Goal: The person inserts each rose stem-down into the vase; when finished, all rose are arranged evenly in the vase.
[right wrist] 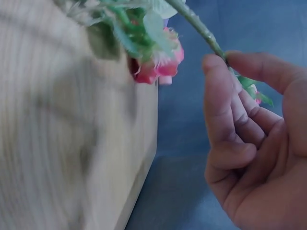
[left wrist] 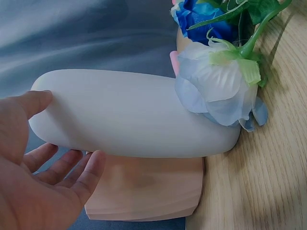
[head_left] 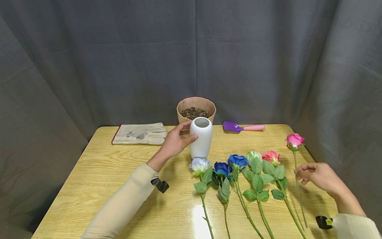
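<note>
The left hand [head_left: 174, 143] rests against the side of the white vase [head_left: 201, 137], which stands upright on the wooden table [head_left: 98, 172] just in front of the brown pot [head_left: 196, 107] of dark gravel; the thumb lies on the near side of the vase and the fingers [left wrist: 72, 167] reach round the far side, spread and only loosely bent, so the hand cups the vase rather than clamping it. The right hand [head_left: 317, 175] sits at the right edge of the table beside the stem of the pink rose [head_left: 294, 140]; in the right wrist view the thumb and forefinger tips [right wrist: 217, 72] meet on the green stem, pinching it, while the other fingers curl loosely into the palm. Five more flowers lie side by side between the hands: a pale blue rose [head_left: 200, 164] just beside the foot of the vase, two deep blue ones, a white-green one and a coral one. A work glove [head_left: 140, 133] and a purple scoop [head_left: 242, 127] lie near the far edge.
</note>
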Motion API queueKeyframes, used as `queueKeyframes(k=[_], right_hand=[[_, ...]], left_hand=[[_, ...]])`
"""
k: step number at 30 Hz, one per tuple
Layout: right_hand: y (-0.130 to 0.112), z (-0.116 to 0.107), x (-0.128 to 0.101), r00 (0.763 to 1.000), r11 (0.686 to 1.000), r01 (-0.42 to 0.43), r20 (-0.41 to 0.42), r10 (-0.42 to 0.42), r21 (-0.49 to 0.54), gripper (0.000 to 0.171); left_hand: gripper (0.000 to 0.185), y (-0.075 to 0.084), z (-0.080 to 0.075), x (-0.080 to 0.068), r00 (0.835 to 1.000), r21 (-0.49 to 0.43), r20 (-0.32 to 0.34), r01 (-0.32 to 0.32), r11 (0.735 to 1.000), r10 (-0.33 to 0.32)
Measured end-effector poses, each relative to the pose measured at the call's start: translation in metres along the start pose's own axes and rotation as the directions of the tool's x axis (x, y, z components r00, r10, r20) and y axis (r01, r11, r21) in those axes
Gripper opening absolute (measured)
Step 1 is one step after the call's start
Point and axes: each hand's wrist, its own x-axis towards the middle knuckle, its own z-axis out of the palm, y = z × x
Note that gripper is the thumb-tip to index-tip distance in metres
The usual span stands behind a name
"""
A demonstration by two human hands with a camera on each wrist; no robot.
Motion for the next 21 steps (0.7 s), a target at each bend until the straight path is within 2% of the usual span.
queueKeyframes(k=[21], right_hand=[[-0.043,0.003,0.013,0.986,0.993,0.112,-0.13,-0.105,0.047,0.046]], left_hand=[[0.067,0.0,0.0,0.0,1.0,-0.011,-0.006,-0.002,1.0,0.002]])
